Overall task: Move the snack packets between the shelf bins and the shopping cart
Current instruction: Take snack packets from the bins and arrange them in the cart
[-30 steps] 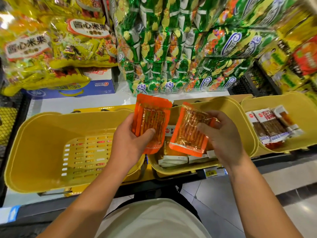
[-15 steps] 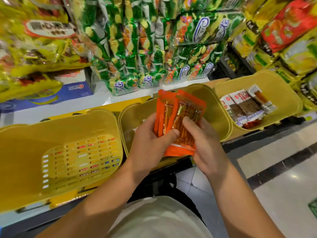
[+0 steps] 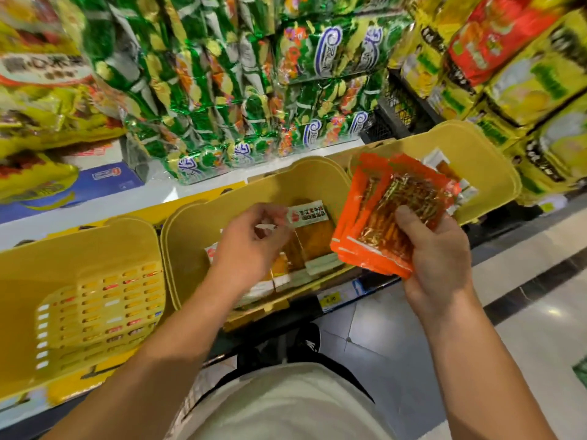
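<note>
Shelf (image 3: 203, 198): white, stacked behind with green snack bags (image 3: 241, 90) at centre, yellow bags (image 3: 41, 100) on the left, yellow and red bags on the right. Along its front edge, three yellow bins in a row. Left bin (image 3: 79, 249): slotted bottom, no packets visible inside. Middle bin (image 3: 228, 204): holds flat packets with white labels (image 3: 313, 239), lying overlapped. Right bin (image 3: 482, 160): mostly hidden behind what you hold; contents unclear.

Your right hand (image 3: 435, 258) grips a fanned stack of orange snack packets (image 3: 390, 217), thumb pressed on the clear front, stack held up between the middle and right bins. Your left hand (image 3: 251, 246) is over the middle bin, blurred, fingers loosely curled above the labelled packets; you cannot tell from the picture whether it holds anything.

Below the middle bin, a price tag (image 3: 333, 300) on the shelf edge.
</note>
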A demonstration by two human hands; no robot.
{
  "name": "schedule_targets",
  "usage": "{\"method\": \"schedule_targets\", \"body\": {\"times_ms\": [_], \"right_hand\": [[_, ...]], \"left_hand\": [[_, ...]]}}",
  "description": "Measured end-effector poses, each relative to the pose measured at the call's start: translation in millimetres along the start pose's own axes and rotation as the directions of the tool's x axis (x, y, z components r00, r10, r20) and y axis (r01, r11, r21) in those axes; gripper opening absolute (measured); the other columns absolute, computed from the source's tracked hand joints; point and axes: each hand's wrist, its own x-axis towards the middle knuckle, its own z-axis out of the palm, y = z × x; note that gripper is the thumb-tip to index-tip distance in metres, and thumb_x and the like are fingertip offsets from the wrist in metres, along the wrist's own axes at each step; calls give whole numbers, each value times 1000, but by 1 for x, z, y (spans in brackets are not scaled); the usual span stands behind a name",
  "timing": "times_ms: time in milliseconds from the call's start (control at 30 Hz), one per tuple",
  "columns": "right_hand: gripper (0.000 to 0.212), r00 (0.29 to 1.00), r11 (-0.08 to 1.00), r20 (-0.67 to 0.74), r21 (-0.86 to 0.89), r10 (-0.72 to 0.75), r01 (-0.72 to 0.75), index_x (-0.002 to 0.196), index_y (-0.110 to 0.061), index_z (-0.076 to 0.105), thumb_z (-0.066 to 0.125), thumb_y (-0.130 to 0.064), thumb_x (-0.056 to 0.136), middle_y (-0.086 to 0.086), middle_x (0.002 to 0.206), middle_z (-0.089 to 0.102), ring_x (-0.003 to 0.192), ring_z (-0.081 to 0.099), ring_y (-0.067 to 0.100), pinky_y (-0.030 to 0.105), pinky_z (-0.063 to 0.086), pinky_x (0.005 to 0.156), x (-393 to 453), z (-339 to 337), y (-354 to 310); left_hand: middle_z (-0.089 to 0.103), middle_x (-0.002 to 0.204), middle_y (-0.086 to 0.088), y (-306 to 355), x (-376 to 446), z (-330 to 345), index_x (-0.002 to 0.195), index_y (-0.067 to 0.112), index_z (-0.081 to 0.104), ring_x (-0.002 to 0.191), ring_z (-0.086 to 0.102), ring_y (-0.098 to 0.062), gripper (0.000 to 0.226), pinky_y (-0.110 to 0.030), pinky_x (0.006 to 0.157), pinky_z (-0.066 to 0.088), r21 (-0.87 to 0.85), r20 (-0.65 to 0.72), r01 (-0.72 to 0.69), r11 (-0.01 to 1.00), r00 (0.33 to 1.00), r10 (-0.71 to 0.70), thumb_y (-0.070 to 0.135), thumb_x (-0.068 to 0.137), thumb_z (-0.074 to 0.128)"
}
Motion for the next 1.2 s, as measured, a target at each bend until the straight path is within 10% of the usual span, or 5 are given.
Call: {"method": "schedule_targets", "body": {"times_ms": [167, 467, 833, 1100, 1200], "right_hand": [[29, 998, 999, 35, -16, 45, -45, 124, -14, 64, 64, -9, 95, 2, 106, 76, 96, 74, 20, 38, 62, 78, 16, -3, -6], [22, 991, 998, 130, -57, 4, 3, 110, -21, 67, 67, -6, 93, -9, 96, 77, 93, 73, 12, 37, 58, 85, 39, 7, -5], [26, 981, 986, 186, -145, -52, 79, 112, -27, 64, 70, -12, 92, -14, 99, 75, 94, 72, 7, 34, 57, 83, 37, 9, -2], [29, 977, 978, 195, -167, -91, 124, 115, -26, 64, 71, -12, 91, -12, 104, 75, 95, 72, 7, 34, 56, 84, 29, 14, 0], [26, 974, 966, 191, -200, -123, 162, 110, -29, 65, 72, -15, 90, -15, 102, 74, 95, 71, 5, 33, 56, 85, 27, 15, -1]], "left_hand": [[62, 90, 10, -21, 29, 7, 100, 27, 59, 61, 52, -11, 19, -26, 57, 38, 312, -58, 97, 945, 995, -83, 24, 86, 72], [49, 129, -10, -40, 64, 54, 126, 17, 57, 120, 44, -35, 63, -39, 97, 41, 798, -110, 172, 578, 984, -141, 59, 80, 70], [66, 98, 5, -17, 49, 33, 107, 25, 53, 90, 63, -21, 34, -29, 78, 48, 395, -155, 155, 906, 983, -100, 8, 85, 74], [38, 144, -9, -36, 32, -11, 139, 22, 43, 128, 47, -36, 60, -47, 109, 39, 796, -127, 288, 533, 940, -318, 40, 88, 68], [27, 151, -6, -45, 28, -6, 144, 27, 34, 133, 42, -41, 72, -53, 109, 40, 767, -124, 332, 549, 916, -381, 50, 85, 69]]}}
